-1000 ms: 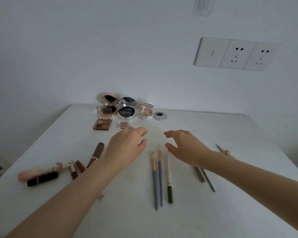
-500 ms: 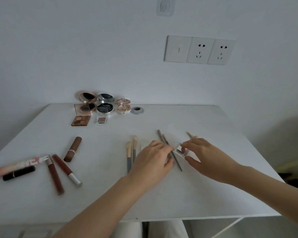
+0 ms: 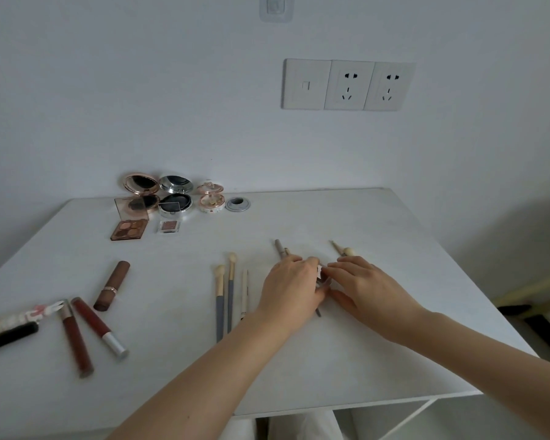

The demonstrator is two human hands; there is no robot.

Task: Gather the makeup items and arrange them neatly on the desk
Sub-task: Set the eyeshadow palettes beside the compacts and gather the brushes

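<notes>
- A pink patterned tube and a black tube lie side by side at the desk's near-left edge.
- Just right of them lie two dark red lip gloss tubes, splayed apart at their near ends.
- A brown lipstick lies on its side a little farther back.
- At the far left, against the wall, sits a cluster: an open eyeshadow palette, a rose-gold compact, a silver compact, a small square eyeshadow and a round pink compact.
- A grey grommet sits in the desk beside the cluster.
- Three makeup brushes lie parallel in the middle, bristles pointing far.
- The left hand lies palm down over two thin pencils. Its fingers are bent, with the tips at a small pale item. I cannot tell whether it grips anything.
- The small pale item sits between the two hands, above the desk's middle right.
- The right hand pinches that item between fingertips and thumb.
- A round-tipped brush lies just beyond the right hand.
- A switch and socket panel is on the wall above.
</notes>
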